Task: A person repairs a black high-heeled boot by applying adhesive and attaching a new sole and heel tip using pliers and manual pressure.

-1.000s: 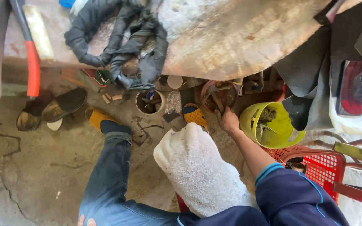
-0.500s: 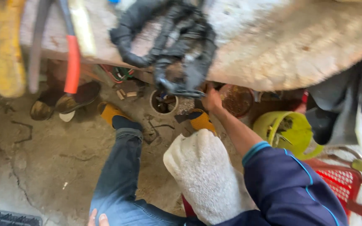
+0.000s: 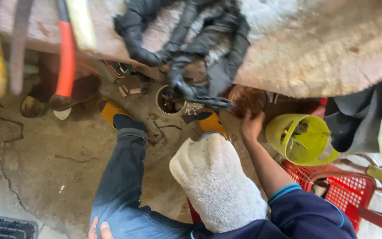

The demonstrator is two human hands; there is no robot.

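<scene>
While our right hand (image 3: 252, 125) reaches open-fingered, holding nothing, to the brown bowl (image 3: 247, 99) under the worktop (image 3: 332, 48), our left hand (image 3: 99, 229) rests on the thigh, grip indeterminable.

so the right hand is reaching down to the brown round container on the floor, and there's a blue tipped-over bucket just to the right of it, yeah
Not quite: the tipped-over bucket is yellow-green, not blue. The head view shows it lying on its side, just right of the brown round container. The rest holds: the right hand is reaching down to that container on the floor.
</scene>
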